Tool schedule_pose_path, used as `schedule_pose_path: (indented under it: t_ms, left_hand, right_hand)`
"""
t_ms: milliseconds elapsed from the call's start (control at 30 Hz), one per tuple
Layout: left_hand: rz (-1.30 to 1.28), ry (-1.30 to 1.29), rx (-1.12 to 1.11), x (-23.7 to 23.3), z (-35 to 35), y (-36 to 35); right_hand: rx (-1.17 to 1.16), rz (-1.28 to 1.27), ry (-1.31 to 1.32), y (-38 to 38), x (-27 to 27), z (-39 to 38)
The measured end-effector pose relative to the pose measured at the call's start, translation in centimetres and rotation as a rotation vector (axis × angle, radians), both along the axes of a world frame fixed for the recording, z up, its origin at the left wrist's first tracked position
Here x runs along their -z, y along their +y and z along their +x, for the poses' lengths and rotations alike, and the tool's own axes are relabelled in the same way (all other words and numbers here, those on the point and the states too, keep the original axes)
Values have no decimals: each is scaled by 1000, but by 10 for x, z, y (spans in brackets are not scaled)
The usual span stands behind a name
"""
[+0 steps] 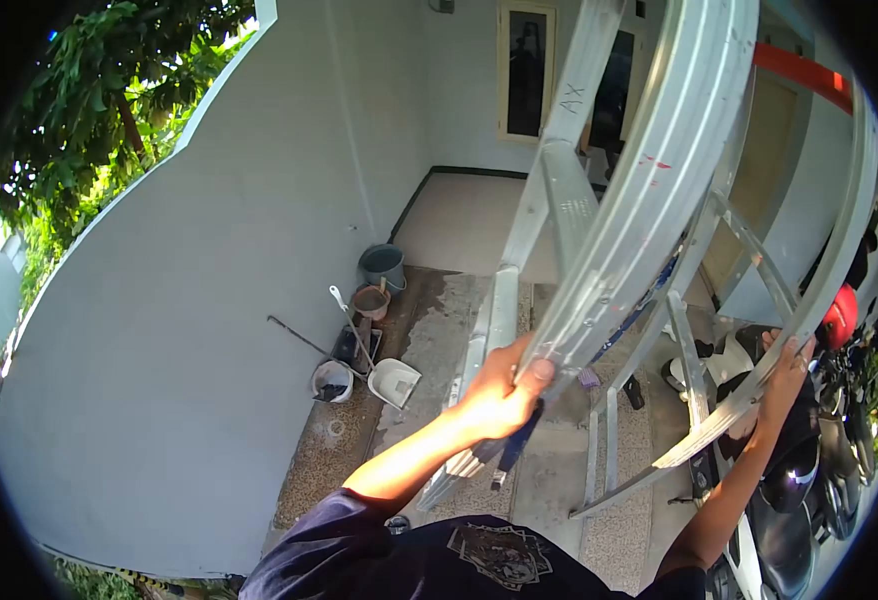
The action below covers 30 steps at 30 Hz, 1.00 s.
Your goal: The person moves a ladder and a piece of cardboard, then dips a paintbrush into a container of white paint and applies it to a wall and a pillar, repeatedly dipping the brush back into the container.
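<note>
An aluminium ladder point(649, 190) stands spread in front of me, its near rail rising past the top of the head view. My left hand point(502, 398) is closed round that near rail, low on the left side. On the right, my right hand point(787, 372) grips another rail of the same ladder, with the thumb side toward me. Dark letters are marked on one upper leg, and a red spreader bar point(804, 75) crosses at the top right. Some of the ladder's rungs and feet are hidden behind the near rail and my hands.
Along the grey wall point(199, 330) stand a dark bucket point(383, 265), a smaller pot point(370, 302), a white pail point(333, 382) and a white dustpan point(394, 382). Parked motorcycles point(789, 530) and a red helmet point(840, 318) are close on the right.
</note>
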<state>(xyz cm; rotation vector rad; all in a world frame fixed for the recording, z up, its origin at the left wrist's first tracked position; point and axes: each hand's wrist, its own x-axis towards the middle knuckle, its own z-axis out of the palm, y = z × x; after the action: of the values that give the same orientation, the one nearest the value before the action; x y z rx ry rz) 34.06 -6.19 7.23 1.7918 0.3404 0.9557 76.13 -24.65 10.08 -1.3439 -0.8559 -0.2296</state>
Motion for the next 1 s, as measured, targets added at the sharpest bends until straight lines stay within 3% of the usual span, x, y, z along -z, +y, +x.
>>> schedule_pose_path:
  t_ms: [233, 600, 833, 867, 1000]
  left_hand:
    - [-77, -103, 220, 9, 117, -41]
    - [6, -284, 246, 2, 231, -81]
    - [-27, -146, 237, 1, 276, -100]
    - [9, -249, 220, 3, 285, -101]
    - [74, -207, 197, 9, 304, -105]
  right_hand:
    - [-19, -39, -59, -18, 15, 47]
    - [5, -25, -41, -43, 17, 83]
    - [-22, 47, -47, -55, 26, 99]
    - [-37, 50, -44, -56, 27, 105]
    - [5, 7, -76, -61, 37, 117]
